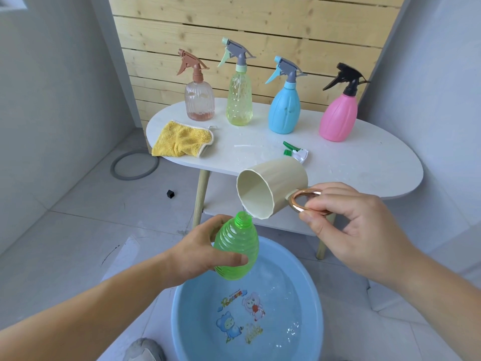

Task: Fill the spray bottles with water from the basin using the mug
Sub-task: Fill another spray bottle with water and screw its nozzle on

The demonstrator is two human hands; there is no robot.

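Grey floor tiles [78,230] and a pale wooden slat wall [260,35] surround a white oval table [364,165]. Along the table's back edge four capped spray bottles stand upright in a row. From the left end they are a clear pinkish bottle [199,100] with a brown trigger, a yellow-green bottle [239,100], a blue bottle [284,110] and, towards the right end, a pink bottle [338,118] with a black trigger. A crumpled yellow cloth [181,139] lies at the table's left edge, hanging slightly over it. A green-and-white spray head [295,151] lies on its side near the front edge.

In front of the table, a blue basin [179,308] sits on the floor, holding clear water [273,282] over cartoon prints. Above the basin's far rim the left hand [197,251] grips a ribbed green bottle [236,246], fingers and thumb wrapped round its body. Its neck is uncapped and leans up to the right. The right hand [356,230] pinches the gold ring handle [304,201] of a cream mug [276,186]. The mug is tipped far over, its mouth facing lower left. Its lower lip is right at the bottle's open neck. Whether water is running I cannot tell.

On the floor to the left lie a grey ring [134,165] and a small black cube [170,194].
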